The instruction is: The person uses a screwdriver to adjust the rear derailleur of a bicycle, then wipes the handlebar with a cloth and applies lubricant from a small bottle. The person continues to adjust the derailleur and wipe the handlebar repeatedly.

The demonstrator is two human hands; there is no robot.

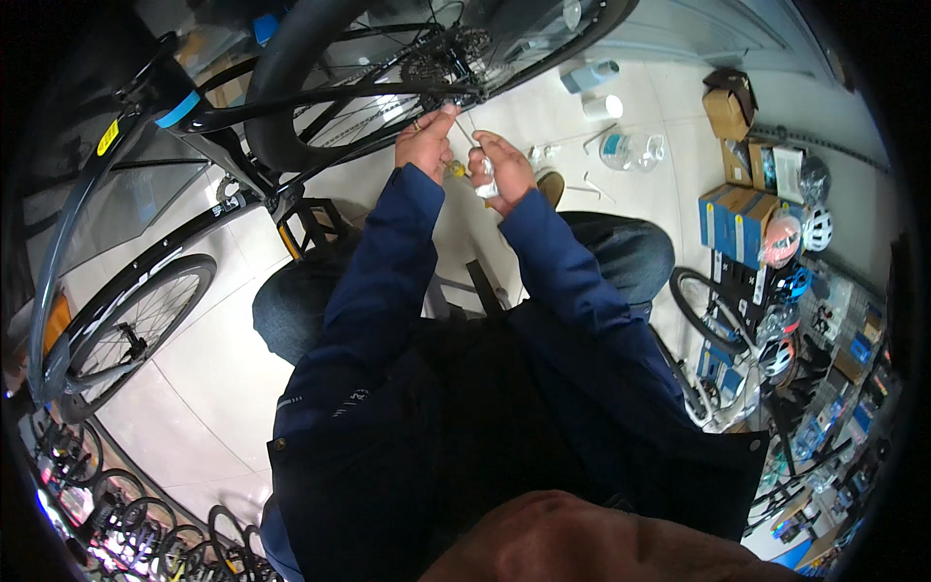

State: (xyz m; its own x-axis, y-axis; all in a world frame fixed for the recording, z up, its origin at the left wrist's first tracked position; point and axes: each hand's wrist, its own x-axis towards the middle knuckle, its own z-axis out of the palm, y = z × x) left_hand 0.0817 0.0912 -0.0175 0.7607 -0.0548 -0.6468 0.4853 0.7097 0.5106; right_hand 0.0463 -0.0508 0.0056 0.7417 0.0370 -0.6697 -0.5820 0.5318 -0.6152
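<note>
A dark bicycle (223, 116) stands in front of me, its rear wheel and cassette (444, 60) at the top of the view. My left hand (425, 145) is closed, fingertips pinched at the small parts just below the cassette; what they hold is too small to make out. Just right of it, my right hand (508, 173) wraps round a thin tool with a whitish handle (487, 180), its slim metal shaft pointing up toward the rear hub area. A small yellow thing (456, 169) shows between my hands.
On the floor to the right lie a clear plastic bottle (621, 150), a white cup-like container (603, 107) and L-shaped metal tools (593, 187). Cardboard boxes (734, 221) and helmets (817, 228) stand farther right. The bicycle's other wheel (145, 330) is at left.
</note>
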